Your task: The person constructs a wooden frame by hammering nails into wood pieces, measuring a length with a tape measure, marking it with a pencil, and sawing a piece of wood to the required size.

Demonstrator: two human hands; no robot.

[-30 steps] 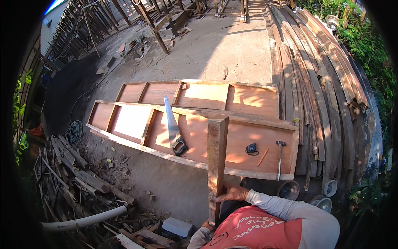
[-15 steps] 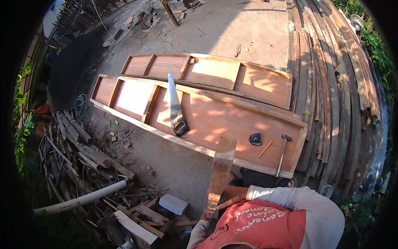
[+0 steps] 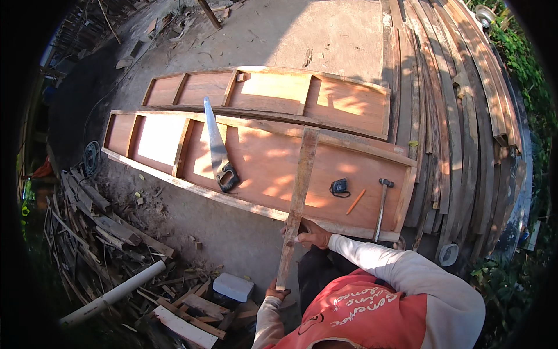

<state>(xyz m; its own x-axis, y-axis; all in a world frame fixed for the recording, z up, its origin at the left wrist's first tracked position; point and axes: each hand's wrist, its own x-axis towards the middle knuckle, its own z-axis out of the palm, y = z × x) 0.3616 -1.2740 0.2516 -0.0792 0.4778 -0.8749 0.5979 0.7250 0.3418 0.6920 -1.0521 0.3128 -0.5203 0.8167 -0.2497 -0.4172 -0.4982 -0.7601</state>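
My left hand (image 3: 276, 291) grips the lower end of a wooden board (image 3: 301, 174), and my right hand (image 3: 313, 234) is closed on it higher up. The board reaches across the nearer plywood panel (image 3: 261, 168), framed with battens; I cannot tell whether it rests there. A handsaw (image 3: 220, 160) lies on that panel at the middle left. On its right part are a black tape measure (image 3: 339, 187), an orange pencil (image 3: 356, 201) and a hammer (image 3: 382, 203). A second framed panel (image 3: 267, 90) lies just behind.
Long stacked planks (image 3: 442, 116) run along the right. At the lower left lie scrap wood (image 3: 104, 221), a white pipe (image 3: 116, 291) and a white block (image 3: 232, 286). A coiled hose (image 3: 92, 160) is at the left; a post (image 3: 209, 13) stands at the back.
The board was more upright a second ago; its upper end has moved up the picture, over the nearer panel. Both hands stay on it. The view has shifted.
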